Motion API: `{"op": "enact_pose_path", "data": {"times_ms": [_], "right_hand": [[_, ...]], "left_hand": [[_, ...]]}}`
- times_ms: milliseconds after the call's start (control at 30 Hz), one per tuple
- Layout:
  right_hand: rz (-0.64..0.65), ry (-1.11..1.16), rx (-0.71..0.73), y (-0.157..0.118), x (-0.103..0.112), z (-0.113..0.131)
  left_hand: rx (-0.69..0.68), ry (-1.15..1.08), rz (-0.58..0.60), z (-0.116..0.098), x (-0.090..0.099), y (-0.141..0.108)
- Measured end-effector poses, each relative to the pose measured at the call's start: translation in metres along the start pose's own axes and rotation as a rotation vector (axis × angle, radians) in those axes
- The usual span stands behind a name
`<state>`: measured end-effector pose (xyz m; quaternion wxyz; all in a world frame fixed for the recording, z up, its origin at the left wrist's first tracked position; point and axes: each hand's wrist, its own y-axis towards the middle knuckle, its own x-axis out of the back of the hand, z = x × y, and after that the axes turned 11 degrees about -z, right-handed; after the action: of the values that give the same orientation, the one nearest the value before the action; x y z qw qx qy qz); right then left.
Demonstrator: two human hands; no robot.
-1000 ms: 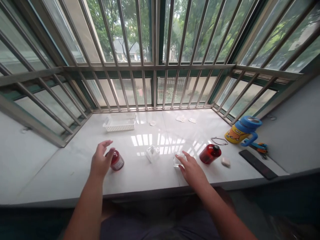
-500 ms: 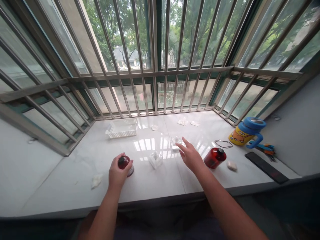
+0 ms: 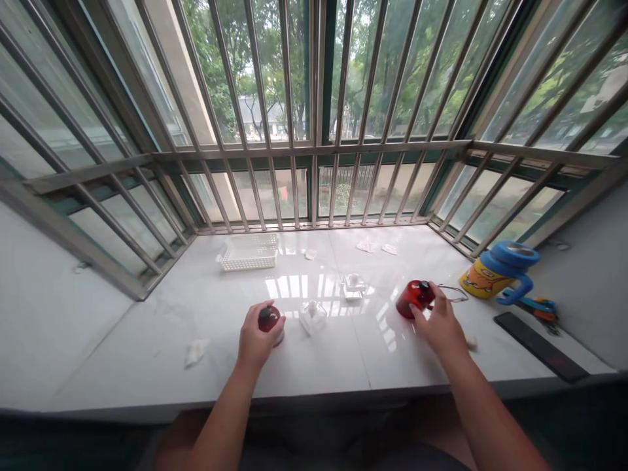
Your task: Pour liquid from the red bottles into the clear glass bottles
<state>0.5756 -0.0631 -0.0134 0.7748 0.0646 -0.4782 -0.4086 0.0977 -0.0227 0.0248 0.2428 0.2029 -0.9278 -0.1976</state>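
Note:
On the left part of the white sill, my left hand [image 3: 255,340] is closed around a dark red bottle [image 3: 269,319] with a black cap. My right hand [image 3: 444,327] has its thumb and fingers around the side of a second red bottle [image 3: 407,303], also black-capped, on the right. Between the two bottles sit a crumpled, clear plastic-looking piece [image 3: 313,316] and, farther back, a similar clear piece [image 3: 354,286]. A small pale lump [image 3: 471,342] is partly covered by my right wrist.
A white mesh basket [image 3: 248,263] stands at the back left. A crumpled white piece [image 3: 197,353] lies at the left. At the right are a blue-yellow mug [image 3: 493,271], a thin cord [image 3: 458,297], a flat black slab [image 3: 540,347] and a blue-orange item [image 3: 534,304]. Metal bars close the window side.
My right hand has moved right, from beside the farther clear piece to the right bottle, and grips it. My left hand stays around its bottle. The view has shifted slightly.

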Motion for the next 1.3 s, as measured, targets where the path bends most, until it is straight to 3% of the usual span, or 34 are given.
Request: {"op": "enact_pose_path", "data": {"times_ms": [133,267,400,500,567,667,833,967,1133,1300], "right_hand": [[0.014,0.041,0.098,0.026,-0.015,0.035],[-0.184,0.159,0.276,-0.002,-0.014,0.093],[0.084,0.493,0.415,-0.060,-0.031,0.158],[0.400,0.656,0.302,-0.087,-0.060,0.197],[0.498,0.690,0.298,-0.094,-0.080,0.216],[0.529,0.728,0.299,-0.101,-0.097,0.231],[0.510,0.730,0.206,-0.124,-0.083,0.214],[0.457,0.688,0.090,-0.131,-0.054,0.165],[0.330,0.659,-0.077,-0.120,-0.027,0.111],[0.245,0.791,-0.201,-0.117,-0.027,0.097]], "left_hand": [[0.015,-0.024,0.018,-0.001,0.002,0.000],[0.027,-0.047,0.042,-0.002,0.000,0.000],[0.010,-0.065,0.079,-0.005,-0.006,0.000],[-0.007,-0.075,0.079,-0.005,-0.010,0.000],[-0.017,-0.077,0.073,-0.003,-0.011,0.000],[-0.027,-0.080,0.082,0.000,-0.012,0.000],[0.041,-0.073,0.072,-0.001,-0.010,-0.001],[0.152,-0.070,0.066,-0.006,-0.010,-0.003],[0.190,-0.096,0.034,-0.011,-0.011,-0.006],[0.217,-0.132,0.020,-0.011,-0.015,-0.010]]}}
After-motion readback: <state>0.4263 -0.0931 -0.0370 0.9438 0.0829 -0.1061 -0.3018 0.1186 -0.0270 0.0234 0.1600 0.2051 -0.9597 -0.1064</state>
